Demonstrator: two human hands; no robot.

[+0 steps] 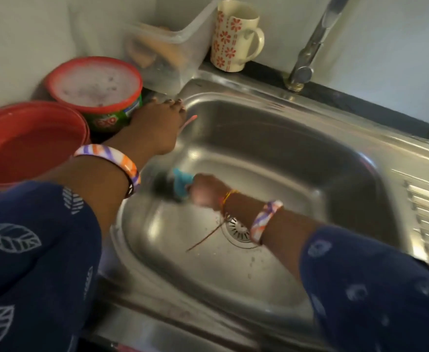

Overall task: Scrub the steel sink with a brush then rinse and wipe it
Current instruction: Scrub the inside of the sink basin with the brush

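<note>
The right hand (204, 190) reaches into the steel sink (271, 153) and clenches around the blue handle of a brush (175, 184). The brush sticks out to the left of this grip, its dark bristle end blurred against the sink's left wall, above and left of the drain (237, 228). The left hand (157, 125) lies at the sink's far left corner, fingers stretched out flat over the rim, grasping nothing that can be made out; something thin and pink shows just beside it, too blurred to name. On the counter (360, 102) to the left stand a red tub (96, 85) and a red bowl (28, 143). Farther back are a clear box (167, 47), a flowered mug (236, 36) and the tap (312, 44).
</note>
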